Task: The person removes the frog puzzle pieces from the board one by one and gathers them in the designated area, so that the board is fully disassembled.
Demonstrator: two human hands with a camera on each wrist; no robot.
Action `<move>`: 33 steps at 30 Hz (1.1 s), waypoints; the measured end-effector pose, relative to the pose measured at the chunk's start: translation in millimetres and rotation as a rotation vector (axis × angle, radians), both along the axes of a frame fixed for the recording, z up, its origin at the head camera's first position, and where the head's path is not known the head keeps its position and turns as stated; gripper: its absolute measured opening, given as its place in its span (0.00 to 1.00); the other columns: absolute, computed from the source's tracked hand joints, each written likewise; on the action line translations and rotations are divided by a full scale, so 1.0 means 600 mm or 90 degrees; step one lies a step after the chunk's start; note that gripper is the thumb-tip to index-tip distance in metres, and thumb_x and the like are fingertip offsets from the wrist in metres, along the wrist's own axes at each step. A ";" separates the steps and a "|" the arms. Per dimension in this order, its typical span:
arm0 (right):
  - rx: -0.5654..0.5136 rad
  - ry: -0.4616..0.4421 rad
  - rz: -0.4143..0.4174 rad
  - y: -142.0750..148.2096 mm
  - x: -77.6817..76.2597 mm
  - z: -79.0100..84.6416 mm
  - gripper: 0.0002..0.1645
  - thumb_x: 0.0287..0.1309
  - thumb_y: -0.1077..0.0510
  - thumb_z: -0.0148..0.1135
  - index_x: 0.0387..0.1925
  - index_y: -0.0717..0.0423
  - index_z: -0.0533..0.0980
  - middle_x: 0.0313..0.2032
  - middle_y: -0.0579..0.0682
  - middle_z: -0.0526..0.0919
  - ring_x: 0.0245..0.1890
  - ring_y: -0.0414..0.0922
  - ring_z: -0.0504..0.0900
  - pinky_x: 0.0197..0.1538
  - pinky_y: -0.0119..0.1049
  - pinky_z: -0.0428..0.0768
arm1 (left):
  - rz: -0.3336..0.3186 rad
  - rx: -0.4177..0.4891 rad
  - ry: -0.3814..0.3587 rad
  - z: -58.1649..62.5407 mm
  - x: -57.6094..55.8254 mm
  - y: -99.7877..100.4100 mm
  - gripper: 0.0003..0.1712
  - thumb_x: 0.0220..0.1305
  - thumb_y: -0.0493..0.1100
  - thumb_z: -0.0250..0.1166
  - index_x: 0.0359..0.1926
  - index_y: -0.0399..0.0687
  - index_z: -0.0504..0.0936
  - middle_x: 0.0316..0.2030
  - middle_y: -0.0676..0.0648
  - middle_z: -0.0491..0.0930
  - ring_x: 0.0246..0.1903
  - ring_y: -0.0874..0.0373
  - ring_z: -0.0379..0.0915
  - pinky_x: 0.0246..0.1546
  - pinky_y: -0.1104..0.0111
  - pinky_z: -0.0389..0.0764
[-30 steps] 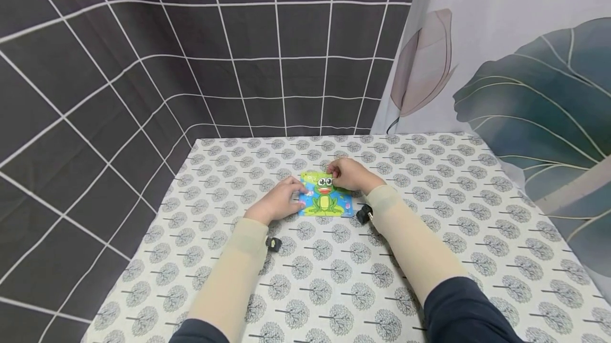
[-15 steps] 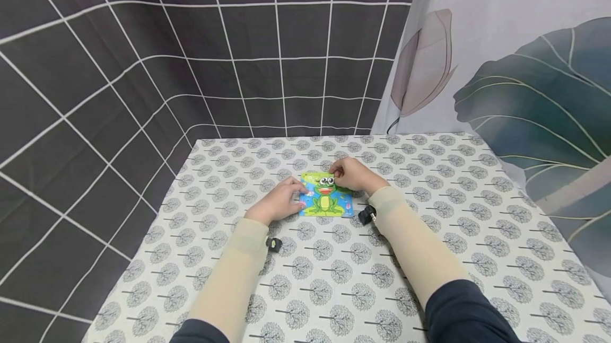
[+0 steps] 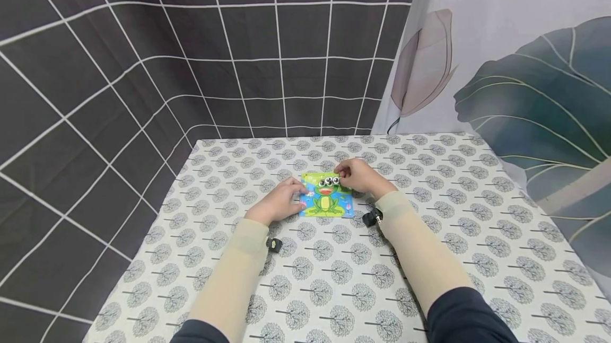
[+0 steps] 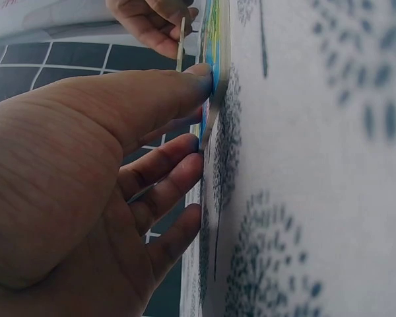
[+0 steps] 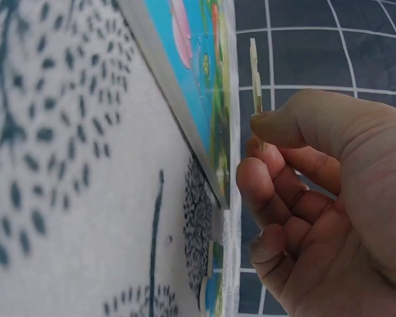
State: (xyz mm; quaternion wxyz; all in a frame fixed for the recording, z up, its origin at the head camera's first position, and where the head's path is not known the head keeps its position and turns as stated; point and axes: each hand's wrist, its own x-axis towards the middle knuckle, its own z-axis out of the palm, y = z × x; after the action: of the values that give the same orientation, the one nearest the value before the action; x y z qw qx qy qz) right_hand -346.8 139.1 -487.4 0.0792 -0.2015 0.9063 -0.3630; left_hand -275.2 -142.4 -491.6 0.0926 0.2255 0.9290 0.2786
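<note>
A square frog puzzle (image 3: 326, 205) lies flat on the tablecloth, a green frog on blue. My left hand (image 3: 279, 202) is at its left side, thumb and fingertips touching the edge; in the left wrist view the thumb (image 4: 152, 96) presses at the board's rim (image 4: 219, 82). My right hand (image 3: 359, 176) pinches a thin puzzle piece with a printed eye (image 3: 335, 180) between thumb and fingers, over the upper right of the board. Seen edge-on in the right wrist view, the piece (image 5: 255, 69) is raised off the board (image 5: 191, 86). Printed eyes show on the board beside the piece.
The tablecloth (image 3: 296, 279) has a tree print. A dark checked curtain (image 3: 248, 67) stands behind the table and along the left; a floral curtain (image 3: 501, 67) hangs at the right. A small blue-and-yellow edge (image 5: 214, 284) shows beyond the board in the right wrist view.
My right hand has moved slightly to the right with the eye piece, which has shifted away from its spot, so extra eyes now show. The left hand and the board have stayed put.
</note>
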 end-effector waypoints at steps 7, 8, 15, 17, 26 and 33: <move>-0.021 0.022 -0.010 0.009 0.010 0.005 0.18 0.56 0.69 0.67 0.50 0.62 0.84 0.36 0.51 0.83 0.36 0.47 0.79 0.41 0.40 0.83 | 0.004 -0.005 0.004 -0.004 -0.002 -0.001 0.24 0.67 0.47 0.73 0.63 0.55 0.83 0.63 0.53 0.72 0.68 0.51 0.67 0.74 0.53 0.67; -0.025 0.024 -0.012 0.010 0.012 0.007 0.19 0.55 0.69 0.67 0.50 0.62 0.84 0.36 0.51 0.83 0.36 0.47 0.79 0.41 0.40 0.84 | 0.005 -0.005 0.004 -0.004 -0.002 -0.001 0.24 0.67 0.47 0.73 0.63 0.55 0.83 0.63 0.53 0.72 0.68 0.51 0.67 0.74 0.53 0.67; -0.036 0.023 -0.024 0.016 0.022 0.014 0.19 0.56 0.68 0.68 0.51 0.62 0.84 0.37 0.50 0.82 0.37 0.47 0.79 0.42 0.39 0.83 | 0.005 -0.008 0.006 -0.004 -0.002 0.000 0.24 0.67 0.47 0.73 0.63 0.55 0.83 0.63 0.54 0.72 0.67 0.52 0.67 0.74 0.55 0.66; -0.038 0.022 -0.026 0.018 0.025 0.016 0.19 0.57 0.68 0.69 0.51 0.61 0.84 0.37 0.50 0.82 0.37 0.47 0.79 0.42 0.39 0.82 | 0.003 -0.010 0.007 -0.004 -0.001 0.000 0.24 0.67 0.48 0.73 0.63 0.55 0.83 0.63 0.54 0.72 0.67 0.53 0.67 0.74 0.55 0.66; -0.043 0.036 -0.036 0.040 0.028 0.025 0.19 0.57 0.69 0.67 0.51 0.60 0.84 0.38 0.51 0.83 0.37 0.47 0.79 0.40 0.39 0.82 | -0.003 -0.009 0.005 -0.003 -0.002 0.000 0.24 0.67 0.48 0.74 0.63 0.54 0.83 0.62 0.54 0.72 0.67 0.53 0.67 0.74 0.55 0.67; -0.042 0.043 -0.060 0.066 0.025 0.024 0.18 0.59 0.66 0.67 0.51 0.55 0.84 0.40 0.50 0.82 0.37 0.48 0.79 0.37 0.41 0.82 | -0.004 -0.012 0.008 -0.004 -0.003 0.000 0.25 0.67 0.49 0.73 0.63 0.54 0.82 0.62 0.53 0.73 0.67 0.52 0.68 0.73 0.54 0.67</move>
State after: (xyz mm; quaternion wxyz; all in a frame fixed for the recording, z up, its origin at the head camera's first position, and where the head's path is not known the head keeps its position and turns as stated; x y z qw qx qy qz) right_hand -331.5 178.9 -472.8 0.0249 -0.1731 0.9044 -0.3892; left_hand -277.1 -142.3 -494.0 0.0897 0.2297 0.9313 0.2682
